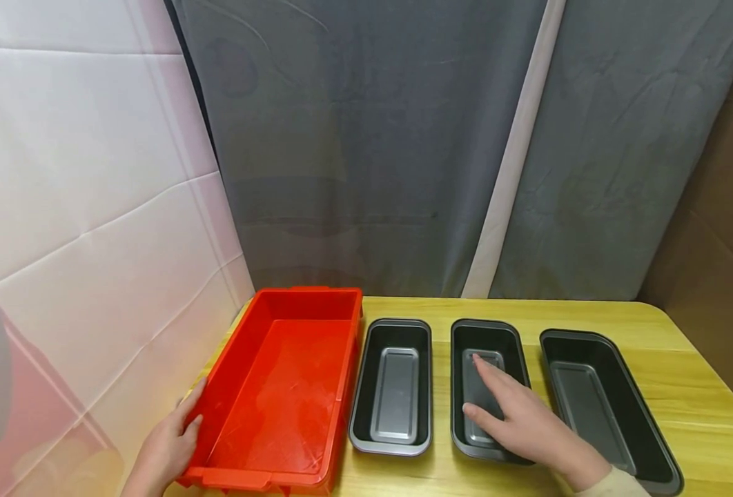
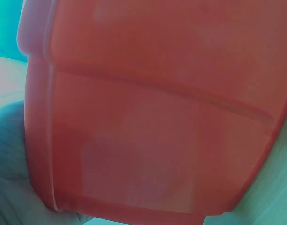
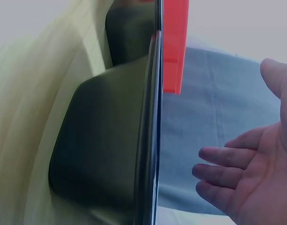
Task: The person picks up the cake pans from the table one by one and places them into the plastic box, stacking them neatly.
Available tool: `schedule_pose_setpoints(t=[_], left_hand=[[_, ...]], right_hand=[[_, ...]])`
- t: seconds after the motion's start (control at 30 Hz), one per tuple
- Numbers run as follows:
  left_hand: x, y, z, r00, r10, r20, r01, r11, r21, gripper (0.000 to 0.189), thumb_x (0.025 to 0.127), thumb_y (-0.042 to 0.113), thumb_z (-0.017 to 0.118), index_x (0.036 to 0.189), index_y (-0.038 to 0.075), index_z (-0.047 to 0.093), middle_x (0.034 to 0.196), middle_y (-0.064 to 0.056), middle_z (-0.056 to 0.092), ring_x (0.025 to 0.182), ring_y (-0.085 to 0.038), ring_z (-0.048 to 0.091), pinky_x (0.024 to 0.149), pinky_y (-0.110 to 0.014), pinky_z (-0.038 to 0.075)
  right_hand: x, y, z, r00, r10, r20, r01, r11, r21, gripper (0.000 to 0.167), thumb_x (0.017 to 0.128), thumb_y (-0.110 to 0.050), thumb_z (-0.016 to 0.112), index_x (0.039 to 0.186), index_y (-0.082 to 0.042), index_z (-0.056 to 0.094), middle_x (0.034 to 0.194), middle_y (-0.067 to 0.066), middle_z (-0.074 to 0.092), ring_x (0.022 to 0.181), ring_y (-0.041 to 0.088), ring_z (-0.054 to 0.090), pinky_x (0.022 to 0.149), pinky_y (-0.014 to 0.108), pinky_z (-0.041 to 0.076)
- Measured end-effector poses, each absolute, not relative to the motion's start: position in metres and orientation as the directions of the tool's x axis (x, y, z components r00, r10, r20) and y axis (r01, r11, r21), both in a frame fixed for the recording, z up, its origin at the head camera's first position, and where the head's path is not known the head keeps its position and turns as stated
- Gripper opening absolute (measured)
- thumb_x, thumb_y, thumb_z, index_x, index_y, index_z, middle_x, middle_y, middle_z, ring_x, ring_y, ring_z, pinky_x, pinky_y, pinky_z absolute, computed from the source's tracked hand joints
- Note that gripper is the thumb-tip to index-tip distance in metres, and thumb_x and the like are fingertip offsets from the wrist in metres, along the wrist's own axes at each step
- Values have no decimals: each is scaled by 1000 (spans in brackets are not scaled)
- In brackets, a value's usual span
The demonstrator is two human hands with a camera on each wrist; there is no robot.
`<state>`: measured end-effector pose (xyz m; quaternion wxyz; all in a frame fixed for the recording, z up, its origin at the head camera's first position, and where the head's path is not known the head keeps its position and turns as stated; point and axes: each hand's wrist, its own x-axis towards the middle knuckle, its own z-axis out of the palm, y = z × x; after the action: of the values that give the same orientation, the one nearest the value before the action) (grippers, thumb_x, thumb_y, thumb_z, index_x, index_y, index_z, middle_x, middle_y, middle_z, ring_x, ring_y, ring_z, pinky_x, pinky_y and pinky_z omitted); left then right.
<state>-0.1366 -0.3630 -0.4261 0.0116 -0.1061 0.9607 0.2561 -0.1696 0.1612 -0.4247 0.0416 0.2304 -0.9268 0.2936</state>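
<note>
On the left of the table stands a red plastic bin [image 1: 292, 393], with nothing inside it. My left hand [image 1: 166, 445] grips its left rim near the front corner. In the left wrist view the bin's outer wall [image 2: 162, 140] fills most of the picture, and part of the hand [image 2: 10, 187] shows beside the rim. Over the middle dark loaf pan [image 1: 475, 390], my right hand [image 1: 524, 417] hovers with fingers extended. The right wrist view shows that hand [image 3: 260, 178] holding nothing, above the level of the pan rim [image 3: 150, 140].
Another loaf pan [image 1: 397, 397] stands between the bin and the middle pan. A third loaf pan [image 1: 596, 407] sits slightly angled on the right. All rest on a yellow wood-grain table [image 1: 702, 366], with a grey curtain [image 1: 366, 152] behind and a white cloth wall [image 1: 81, 159] at left.
</note>
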Motion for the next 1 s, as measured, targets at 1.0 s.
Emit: schedule_pose_setpoints(t=[1.0], left_hand=[[-139, -362, -427, -964, -233, -128, -266, 822, 504, 66, 100, 10, 47, 157, 16, 13, 149, -37, 22, 125, -55, 35, 102, -68, 31]], right_hand=[[-179, 114, -430, -910, -392, 137, -377, 642, -668, 72, 92, -49, 61, 137, 6, 50, 117, 9, 66, 72, 5, 52, 60, 25, 44]])
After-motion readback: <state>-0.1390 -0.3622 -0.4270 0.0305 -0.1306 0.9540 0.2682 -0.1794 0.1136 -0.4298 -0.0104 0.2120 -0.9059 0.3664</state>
